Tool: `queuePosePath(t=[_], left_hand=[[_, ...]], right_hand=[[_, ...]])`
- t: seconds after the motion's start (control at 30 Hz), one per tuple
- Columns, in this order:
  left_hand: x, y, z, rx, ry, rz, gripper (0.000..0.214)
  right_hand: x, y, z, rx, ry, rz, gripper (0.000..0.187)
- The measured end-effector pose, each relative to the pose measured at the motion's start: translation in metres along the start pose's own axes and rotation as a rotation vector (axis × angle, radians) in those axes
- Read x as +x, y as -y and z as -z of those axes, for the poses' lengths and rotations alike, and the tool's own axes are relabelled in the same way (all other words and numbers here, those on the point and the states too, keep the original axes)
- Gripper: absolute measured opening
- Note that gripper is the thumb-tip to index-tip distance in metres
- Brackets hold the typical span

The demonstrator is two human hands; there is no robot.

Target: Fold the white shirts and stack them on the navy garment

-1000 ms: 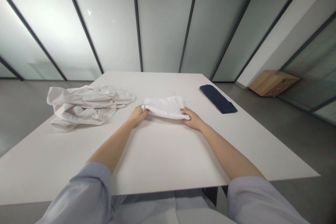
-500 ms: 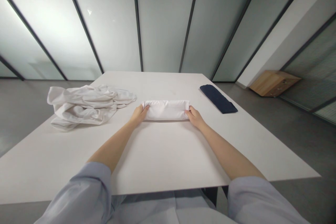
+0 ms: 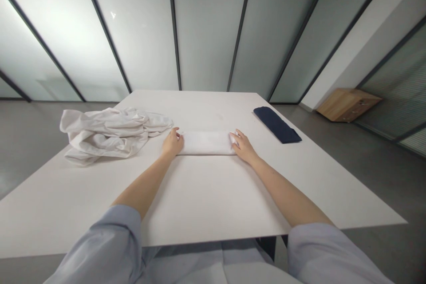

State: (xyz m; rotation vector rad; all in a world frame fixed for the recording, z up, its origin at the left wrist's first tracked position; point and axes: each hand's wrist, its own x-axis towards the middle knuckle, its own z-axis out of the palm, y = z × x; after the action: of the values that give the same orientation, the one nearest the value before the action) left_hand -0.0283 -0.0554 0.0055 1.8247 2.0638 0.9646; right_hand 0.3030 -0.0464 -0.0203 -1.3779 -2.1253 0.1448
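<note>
A folded white cloth (image 3: 206, 143) lies flat as a narrow strip in the middle of the white table (image 3: 199, 195). My left hand (image 3: 172, 143) rests on its left end with fingers laid flat and apart. My right hand (image 3: 242, 145) presses on its right end, fingers stretched out over the fabric. Neither hand grips anything.
A crumpled heap of white garments (image 3: 106, 135) sits at the table's left. A folded dark blue cloth (image 3: 277, 125) lies at the far right. Frosted glass walls stand behind; a wooden cabinet (image 3: 346, 104) is on the floor at right.
The white cloth was folded over away from me into a narrower strip. Both hands let go of its ends and now lie flat on it.
</note>
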Motion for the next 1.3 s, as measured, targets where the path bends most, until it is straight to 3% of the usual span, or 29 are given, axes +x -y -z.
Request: queuePosePath(t=[0.13, 0.23, 0.37, 0.53, 0.67, 0.8, 1.03, 1.17, 1.3], left_hand=[[0.007, 0.009, -0.006, -0.088, -0.032, -0.148, 0.042], [0.008, 0.009, -0.009, -0.130, 0.051, -0.271, 0.040], [0.002, 0.005, -0.006, -0.121, 0.225, -0.258, 0.042], [-0.001, 0.002, 0.002, -0.102, 0.277, -0.259, 0.042], [0.000, 0.002, 0.001, -0.092, 0.272, -0.312, 0.039], [0.000, 0.002, -0.006, -0.082, 0.183, -0.355, 0.039], [0.012, 0.011, -0.006, -0.254, -0.176, -0.033, 0.026], [0.019, 0.017, -0.001, -0.338, -0.203, 0.138, 0.023], [0.019, 0.018, -0.001, -0.341, -0.196, 0.126, 0.021]], right_hand=[[0.000, -0.003, -0.003, -0.003, 0.108, -0.009, 0.047], [0.001, -0.005, -0.002, 0.030, 0.117, -0.030, 0.042], [0.002, -0.005, 0.005, 0.060, 0.091, -0.051, 0.028], [0.001, 0.004, 0.014, -0.076, 0.126, -0.120, 0.011], [0.000, 0.014, 0.020, -0.088, 0.167, -0.100, 0.030], [0.004, 0.023, 0.026, -0.035, 0.302, -0.060, 0.045], [0.021, 0.039, 0.038, -0.090, 0.469, -0.087, 0.030], [0.033, 0.048, 0.039, -0.102, 0.581, -0.163, 0.038], [0.047, 0.054, 0.037, -0.103, 0.752, -0.228, 0.028]])
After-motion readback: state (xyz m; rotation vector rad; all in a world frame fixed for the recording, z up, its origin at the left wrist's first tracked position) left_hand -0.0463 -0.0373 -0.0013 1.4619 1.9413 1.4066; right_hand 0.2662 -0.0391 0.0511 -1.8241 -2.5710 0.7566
